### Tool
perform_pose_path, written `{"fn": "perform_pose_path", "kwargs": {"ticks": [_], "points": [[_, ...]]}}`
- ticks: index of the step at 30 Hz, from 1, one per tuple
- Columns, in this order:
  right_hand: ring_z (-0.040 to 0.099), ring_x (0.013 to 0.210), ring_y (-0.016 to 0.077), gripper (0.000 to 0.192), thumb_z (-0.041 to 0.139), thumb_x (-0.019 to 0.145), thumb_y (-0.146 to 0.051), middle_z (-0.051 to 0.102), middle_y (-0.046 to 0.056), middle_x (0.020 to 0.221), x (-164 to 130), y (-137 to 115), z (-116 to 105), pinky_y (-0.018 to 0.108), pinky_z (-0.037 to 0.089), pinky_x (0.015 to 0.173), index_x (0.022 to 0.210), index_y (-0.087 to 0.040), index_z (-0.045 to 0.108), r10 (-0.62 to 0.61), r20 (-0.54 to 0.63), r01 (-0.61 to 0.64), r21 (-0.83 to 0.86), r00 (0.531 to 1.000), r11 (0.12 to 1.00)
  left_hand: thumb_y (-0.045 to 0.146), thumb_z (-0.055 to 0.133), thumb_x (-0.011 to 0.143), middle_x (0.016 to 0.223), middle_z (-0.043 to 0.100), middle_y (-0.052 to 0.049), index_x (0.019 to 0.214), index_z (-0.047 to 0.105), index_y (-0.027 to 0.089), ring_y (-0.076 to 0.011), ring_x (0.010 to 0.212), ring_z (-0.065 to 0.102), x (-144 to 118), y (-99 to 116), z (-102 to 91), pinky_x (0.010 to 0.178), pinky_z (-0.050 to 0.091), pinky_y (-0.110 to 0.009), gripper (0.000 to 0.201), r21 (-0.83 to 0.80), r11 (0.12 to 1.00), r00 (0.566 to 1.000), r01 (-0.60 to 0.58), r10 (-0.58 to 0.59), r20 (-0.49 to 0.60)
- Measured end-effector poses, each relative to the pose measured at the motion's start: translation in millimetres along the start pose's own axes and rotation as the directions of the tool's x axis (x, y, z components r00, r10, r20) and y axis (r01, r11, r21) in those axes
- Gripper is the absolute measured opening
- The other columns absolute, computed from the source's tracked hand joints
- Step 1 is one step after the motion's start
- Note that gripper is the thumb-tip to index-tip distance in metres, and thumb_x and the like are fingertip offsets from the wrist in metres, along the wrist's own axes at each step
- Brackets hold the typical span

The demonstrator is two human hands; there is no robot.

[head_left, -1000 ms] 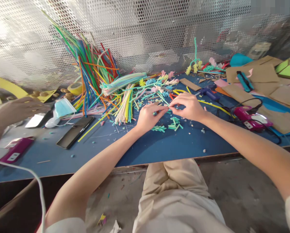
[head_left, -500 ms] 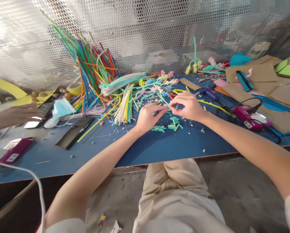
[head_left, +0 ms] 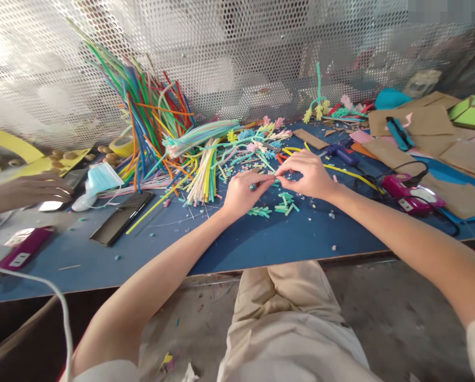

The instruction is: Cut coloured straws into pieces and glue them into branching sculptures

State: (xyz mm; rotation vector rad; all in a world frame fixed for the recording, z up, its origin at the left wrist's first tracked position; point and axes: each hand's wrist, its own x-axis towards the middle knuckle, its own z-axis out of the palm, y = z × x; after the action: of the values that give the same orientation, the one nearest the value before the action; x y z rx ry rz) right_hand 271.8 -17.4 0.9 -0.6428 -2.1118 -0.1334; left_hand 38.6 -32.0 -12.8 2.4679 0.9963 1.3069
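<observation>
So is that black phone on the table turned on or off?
Off, it seems: the phone lies flat on the blue table, its screen dark.

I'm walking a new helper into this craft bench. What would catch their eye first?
The fan of bright straws leaning on the mesh wall at back left. Then, mid-table, the left hand and right hand pinching small teal straw pieces together, more teal bits lying just below.

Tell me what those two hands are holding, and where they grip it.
Left hand and right hand pinch a small teal straw piece between their fingertips, one at each end. The exact grip is too small to tell.
</observation>
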Motion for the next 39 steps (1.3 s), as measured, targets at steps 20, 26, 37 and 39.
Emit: {"fn": "perform_pose_path", "kwargs": {"ticks": [20,26,37,39], "points": [[0.070,0.074,0.0183,0.010,0.067,0.088,-0.021,0.080,-0.004,0.081,0.6,-2.2,1.8,0.039,0.044,0.079,0.080,-0.026,0.070,0.010,0.000,-0.010,-0.096,1.000,0.995,0.035,0.074,0.098,0.088,0.082,-0.001,0.104,0.085,0.026,-0.0144,0.073,0.072,-1.3,1.9,1.6,0.079,0.058,-0.029,0.016,-0.072,0.993,0.996,0.093,-0.091,0.025],[0.069,0.073,0.0188,0.010,0.067,0.087,-0.021,0.079,-0.004,0.078,1.4,-2.9,0.4,0.040,0.043,0.078,0.079,-0.026,0.068,0.021,-0.018,-0.023,-0.112,1.000,0.993,0.037,0.072,0.099,0.092,0.083,-0.002,0.105,0.085,0.026,-0.0152,0.075,0.073,-0.5,3.8,-0.2,0.080,0.059,-0.030,0.018,-0.064,0.993,0.995,0.097,-0.094,0.038],[0.064,0.069,0.0173,0.008,0.066,0.090,-0.024,0.073,-0.002,0.077,0.6,2.0,-2.5,0.037,0.044,0.077,0.082,-0.024,0.065,0.003,0.025,-0.003,0.003,1.000,1.000,0.041,0.072,0.098,0.085,0.081,0.001,0.093,0.081,0.023,-0.0112,0.062,0.065,1.6,4.7,-1.5,0.074,0.054,-0.027,0.021,-0.058,0.995,0.996,0.080,-0.078,0.042],[0.064,0.070,0.0169,0.009,0.065,0.092,-0.025,0.073,-0.002,0.079,0.0,3.4,-2.4,0.037,0.045,0.077,0.084,-0.024,0.064,-0.021,0.072,0.018,0.045,0.997,0.999,0.041,0.072,0.098,0.083,0.079,0.002,0.090,0.079,0.022,-0.0104,0.061,0.064,1.2,3.9,-1.9,0.074,0.052,-0.027,0.021,-0.057,0.996,0.997,0.073,-0.071,0.039]]}}
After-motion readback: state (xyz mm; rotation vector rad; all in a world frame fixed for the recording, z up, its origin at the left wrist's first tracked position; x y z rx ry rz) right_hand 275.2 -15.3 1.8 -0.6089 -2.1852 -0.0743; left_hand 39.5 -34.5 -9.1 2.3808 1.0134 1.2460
